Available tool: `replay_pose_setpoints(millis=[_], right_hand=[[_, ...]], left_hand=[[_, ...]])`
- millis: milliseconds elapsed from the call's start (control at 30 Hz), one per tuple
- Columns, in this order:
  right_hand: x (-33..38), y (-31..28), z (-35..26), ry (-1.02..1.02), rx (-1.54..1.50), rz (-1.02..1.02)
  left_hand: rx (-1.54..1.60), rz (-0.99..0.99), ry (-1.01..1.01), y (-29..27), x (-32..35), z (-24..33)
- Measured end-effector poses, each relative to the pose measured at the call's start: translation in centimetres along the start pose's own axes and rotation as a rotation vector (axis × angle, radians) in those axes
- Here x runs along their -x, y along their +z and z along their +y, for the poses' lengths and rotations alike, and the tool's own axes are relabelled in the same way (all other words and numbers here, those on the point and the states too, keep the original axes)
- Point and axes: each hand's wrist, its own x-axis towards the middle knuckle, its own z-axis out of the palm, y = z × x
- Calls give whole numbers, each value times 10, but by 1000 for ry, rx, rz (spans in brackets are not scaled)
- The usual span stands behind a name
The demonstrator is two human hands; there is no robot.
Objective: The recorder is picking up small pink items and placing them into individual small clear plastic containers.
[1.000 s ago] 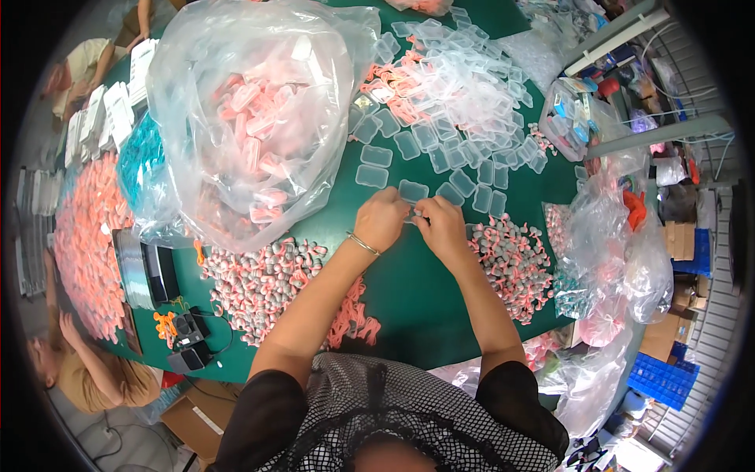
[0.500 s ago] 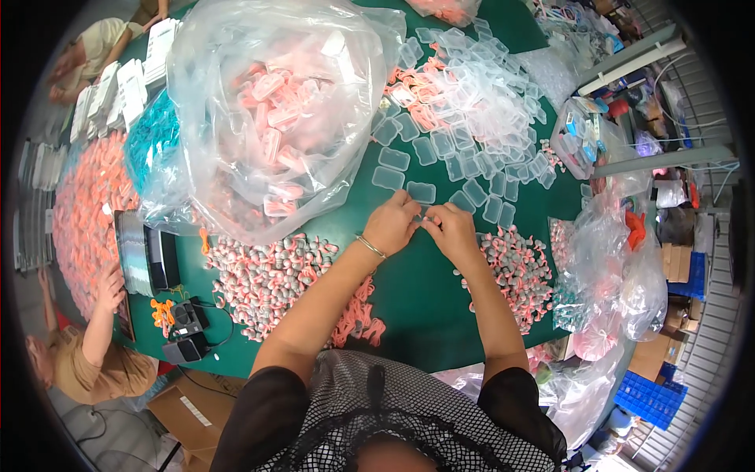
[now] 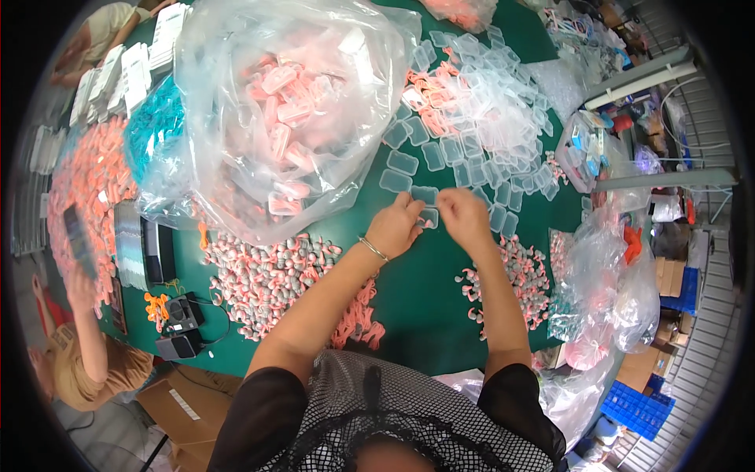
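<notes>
My left hand (image 3: 395, 226) is closed at the middle of the green table, its fingertips on a small clear plastic case (image 3: 429, 216) with a bit of pink showing in it. Just right of the case, my right hand (image 3: 465, 219) has its fingers curled into a pinch; whatever they hold is hidden. Beyond both hands lies another clear case piece (image 3: 425, 194). Grey-and-pink earplug-like pieces form one pile (image 3: 271, 275) left of my left forearm and another (image 3: 528, 275) by my right forearm. Pink cord-like pieces (image 3: 359, 318) lie beside my left forearm.
A large clear bag (image 3: 212, 118) of pink-filled cases stands at the far left. Loose clear cases (image 3: 503, 118) are heaped at the far right. Teal cords (image 3: 156, 138), a black device (image 3: 179, 346) and an orange heap (image 3: 94, 173) lie leftward, near a co-worker's arm (image 3: 90, 334).
My right hand has drawn apart from my left, a little to the right, and the case now shows between them. At the left, a co-worker's hand has lifted a dark flat object.
</notes>
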Motion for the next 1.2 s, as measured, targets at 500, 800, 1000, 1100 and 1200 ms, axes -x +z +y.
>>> replay_pose_setpoints(millis=[500,800,1000,1100,1200], right_hand=[[-235,43,23,-137,840,-96],[-206,7,30,-465,554,297],[-108,-24,4,-342,161,386],[-34,-19,-7,-253,-43,174],[13,-7,4,-189,-90,119]], left_hand=[[103,4,21,7,4,-9],[139,-32,5,5,0,-9],[121,-58,-11,0,-2,-5],[114,-26,-25,0,1,-13],[105,-26,-8,1,-1,-10]])
